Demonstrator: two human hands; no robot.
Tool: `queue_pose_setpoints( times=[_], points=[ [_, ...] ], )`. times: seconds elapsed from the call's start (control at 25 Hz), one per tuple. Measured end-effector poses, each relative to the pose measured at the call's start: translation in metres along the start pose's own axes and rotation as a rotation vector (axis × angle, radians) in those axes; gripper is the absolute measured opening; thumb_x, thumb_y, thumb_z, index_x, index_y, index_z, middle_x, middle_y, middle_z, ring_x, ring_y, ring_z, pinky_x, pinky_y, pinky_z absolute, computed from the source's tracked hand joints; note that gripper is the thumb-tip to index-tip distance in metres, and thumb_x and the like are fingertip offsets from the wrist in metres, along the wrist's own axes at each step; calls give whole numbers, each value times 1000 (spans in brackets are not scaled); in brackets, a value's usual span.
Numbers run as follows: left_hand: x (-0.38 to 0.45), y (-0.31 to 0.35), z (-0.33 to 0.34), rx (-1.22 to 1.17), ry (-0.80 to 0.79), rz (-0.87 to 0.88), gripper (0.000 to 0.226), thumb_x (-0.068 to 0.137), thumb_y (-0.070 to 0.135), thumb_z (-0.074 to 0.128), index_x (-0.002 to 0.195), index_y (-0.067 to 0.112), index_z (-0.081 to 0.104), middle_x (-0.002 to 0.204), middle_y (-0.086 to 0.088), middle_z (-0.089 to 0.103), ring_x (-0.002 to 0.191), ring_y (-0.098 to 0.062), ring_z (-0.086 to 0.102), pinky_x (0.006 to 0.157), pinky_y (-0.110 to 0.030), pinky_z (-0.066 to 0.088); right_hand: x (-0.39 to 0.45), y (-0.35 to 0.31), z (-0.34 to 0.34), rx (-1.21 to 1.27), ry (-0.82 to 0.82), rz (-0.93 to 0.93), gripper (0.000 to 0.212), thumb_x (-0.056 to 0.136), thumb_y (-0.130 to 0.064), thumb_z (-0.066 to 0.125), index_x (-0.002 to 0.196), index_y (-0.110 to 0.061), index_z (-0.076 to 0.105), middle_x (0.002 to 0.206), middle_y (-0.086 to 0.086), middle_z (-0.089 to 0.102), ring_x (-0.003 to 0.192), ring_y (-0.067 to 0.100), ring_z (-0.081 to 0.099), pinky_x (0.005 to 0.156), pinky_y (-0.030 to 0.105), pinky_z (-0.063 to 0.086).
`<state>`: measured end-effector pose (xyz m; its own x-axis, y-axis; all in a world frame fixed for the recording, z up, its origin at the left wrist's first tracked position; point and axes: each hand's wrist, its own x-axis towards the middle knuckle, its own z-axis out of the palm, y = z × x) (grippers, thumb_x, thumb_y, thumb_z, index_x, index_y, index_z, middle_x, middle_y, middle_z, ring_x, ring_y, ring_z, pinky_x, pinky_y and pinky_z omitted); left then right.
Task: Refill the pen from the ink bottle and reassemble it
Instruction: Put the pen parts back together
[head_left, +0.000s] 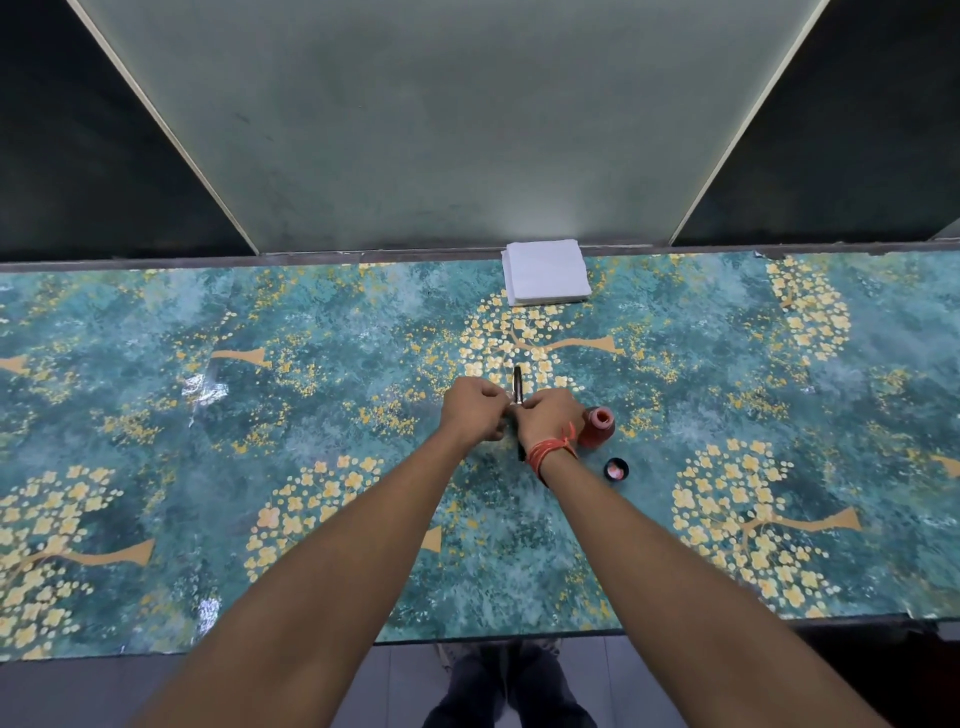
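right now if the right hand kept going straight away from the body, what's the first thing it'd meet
Probably nothing close: beyond the right hand and the pen lies bare table; the white napkin stack sits farther on, slightly right.

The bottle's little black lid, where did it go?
In the head view, the black lid lies on the table, right of the right wrist and just in front of the open red ink bottle.

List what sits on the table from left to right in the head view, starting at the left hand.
left hand → pen → right hand → open ink bottle → bottle cap.
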<state>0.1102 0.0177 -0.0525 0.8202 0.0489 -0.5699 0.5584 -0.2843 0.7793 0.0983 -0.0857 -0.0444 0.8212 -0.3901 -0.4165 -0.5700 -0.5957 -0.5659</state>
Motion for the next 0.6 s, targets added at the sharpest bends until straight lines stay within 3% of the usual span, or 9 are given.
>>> queue_pose_setpoints(
  times=[0.16, 0.28, 0.36, 0.44, 0.52, 0.6],
  points=[
    [-4, 2, 1, 81, -11, 29, 19, 87, 5, 61, 74, -5, 72, 70, -24, 69, 54, -33, 64, 51, -33, 56, 0, 0, 1, -18, 15, -29, 17, 78, -17, 71, 66, -6, 73, 69, 14, 71, 70, 33, 67, 63, 32, 55],
    [-11, 1, -1, 99, 11, 42, 21, 87, 7, 62, 75, -9, 69, 76, -30, 68, 57, -34, 67, 54, -36, 59, -5, 3, -4, -66, 4, -70, 36, 79, -23, 72, 51, -11, 53, 51, 7, 52, 53, 26, 49, 52, 28, 40],
    [-19, -3, -1, 155, 73, 95, 19, 89, 12, 62, 79, -2, 72, 78, -24, 71, 63, -33, 69, 59, -37, 60, -19, 12, -12, -35, -1, -133, 32, 81, -29, 73, 58, -11, 60, 58, 8, 60, 58, 25, 54, 55, 29, 43],
    [-29, -6, 4, 238, 150, 192, 15, 87, 17, 64, 94, 7, 73, 86, -10, 74, 75, -26, 70, 73, -35, 59, -40, 34, -22, 51, 18, -233, 22, 83, -28, 71, 75, -8, 73, 76, 9, 72, 72, 23, 64, 68, 32, 52],
    [-39, -5, 14, 264, 165, 276, 22, 84, 19, 68, 105, 10, 72, 90, -1, 71, 83, -17, 66, 80, -29, 53, -56, 67, -33, 33, 90, -351, 17, 83, -26, 71, 79, -9, 72, 79, 7, 71, 73, 20, 63, 69, 31, 52],
    [-46, -4, 30, 215, 103, 291, 31, 80, 17, 73, 110, 11, 69, 91, 0, 69, 85, -15, 65, 78, -25, 52, -57, 99, -46, -35, 199, -384, 16, 79, -24, 73, 83, -11, 65, 81, 6, 64, 75, 20, 58, 70, 36, 51]
  ],
)
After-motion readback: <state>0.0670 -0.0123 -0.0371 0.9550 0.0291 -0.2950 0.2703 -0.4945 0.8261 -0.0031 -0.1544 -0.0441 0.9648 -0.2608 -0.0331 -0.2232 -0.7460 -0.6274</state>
